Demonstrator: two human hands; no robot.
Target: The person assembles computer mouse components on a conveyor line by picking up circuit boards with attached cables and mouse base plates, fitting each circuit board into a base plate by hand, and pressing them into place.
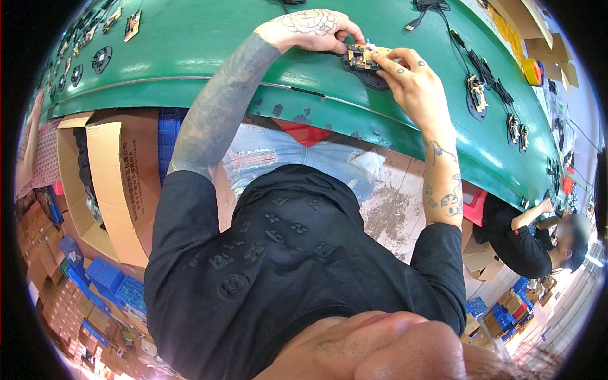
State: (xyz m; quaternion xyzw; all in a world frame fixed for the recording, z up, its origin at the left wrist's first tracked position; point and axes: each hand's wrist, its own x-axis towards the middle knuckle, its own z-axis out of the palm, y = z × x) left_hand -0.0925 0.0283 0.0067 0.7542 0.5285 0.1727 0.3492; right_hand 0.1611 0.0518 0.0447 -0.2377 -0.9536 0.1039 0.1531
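A tan circuit board (360,58) with small dark and pale parts sits over a black plastic base (370,80) on the green bench. Beside the board's left end, my left hand (320,31) has its fingers curled and its thumb at the edge. My right hand (410,79) pinches the board's right side between thumb and fingers. Part of the board is hidden by my fingertips. The black base shows below it, apart from my palms.
To the right on the green bench (240,47) lie a black cable (479,68) and further board-and-base pieces (476,96). More bases (101,59) and boards (132,25) lie at left. A cardboard box (104,183) stands below the bench. A co-worker (525,237) works at right.
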